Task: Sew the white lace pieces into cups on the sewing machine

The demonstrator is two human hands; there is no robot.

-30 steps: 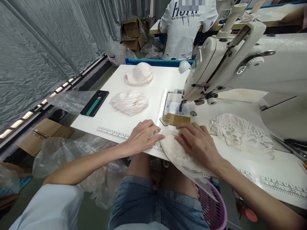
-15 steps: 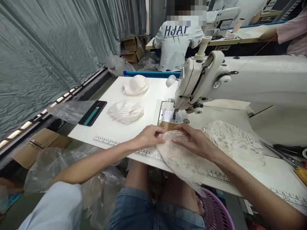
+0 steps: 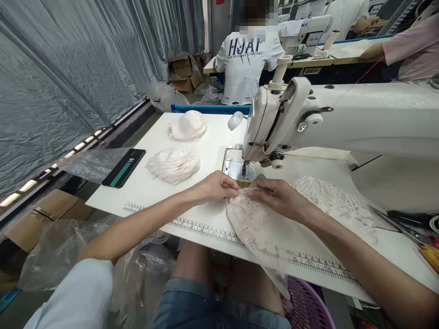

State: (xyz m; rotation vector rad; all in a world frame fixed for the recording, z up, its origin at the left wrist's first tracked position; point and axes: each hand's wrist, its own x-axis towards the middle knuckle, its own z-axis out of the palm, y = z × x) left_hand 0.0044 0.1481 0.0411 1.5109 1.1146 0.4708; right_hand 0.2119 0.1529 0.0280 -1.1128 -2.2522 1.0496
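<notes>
i'm looking remotely into a sewing workshop: one sewing machine on a ruler-marked table, a second machine on the bench ahead, co-workers near it.

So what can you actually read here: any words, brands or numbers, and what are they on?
"HJA", next letter partly masked: back of the co-worker's white shirt.
"TO THE VISIBLE", earlier words blurred: same shirt.
"KI": background sewing machine.
"17", "18": printed ruler; its other numbers are mostly too small.
Phone: pale logo, lettering too small to read.
</notes>
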